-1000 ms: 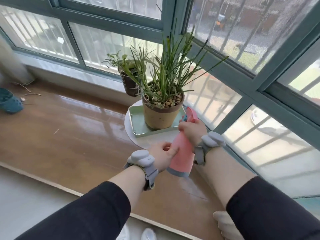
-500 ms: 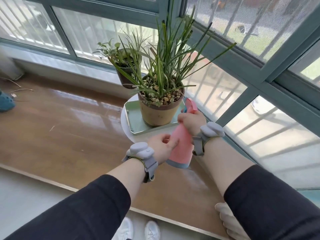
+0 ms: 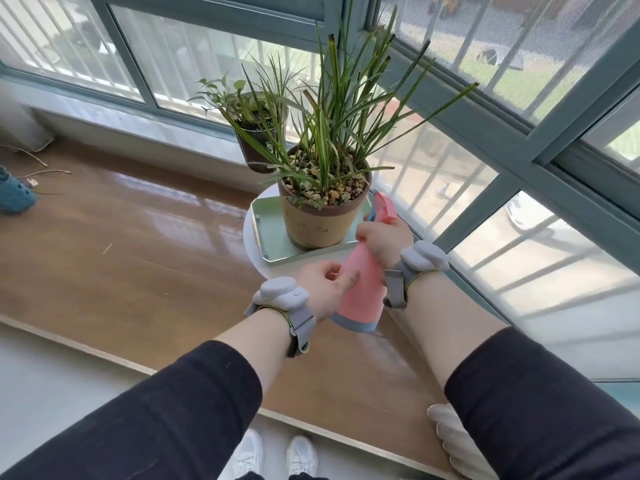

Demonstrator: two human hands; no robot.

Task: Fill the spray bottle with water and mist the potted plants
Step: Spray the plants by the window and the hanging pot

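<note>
A pink spray bottle (image 3: 360, 292) with a blue base is held tilted above the wooden sill, its pink nozzle (image 3: 384, 207) right beside the tan pot. My right hand (image 3: 384, 242) grips the bottle's neck at the trigger. My left hand (image 3: 325, 289) rests against the bottle's lower body, fingers curled on its side. The tan pot (image 3: 320, 223) holds a tall grass-like plant (image 3: 332, 123) in pebbles and stands on a pale green tray (image 3: 268, 233). Behind it is a dark pot (image 3: 254, 150) with a small leafy plant (image 3: 228, 95).
The tray sits on a round white stand (image 3: 251, 244) on a glossy wooden sill (image 3: 121, 244). Window frames (image 3: 491, 133) close in behind and to the right. A blue shoe (image 3: 14, 195) and twigs lie far left. A white glove (image 3: 457, 441) lies at the sill's near right edge.
The view has shifted, bringing the plants closer and lower in frame. Both hands keep the same hold on the bottle beside the tan pot.
</note>
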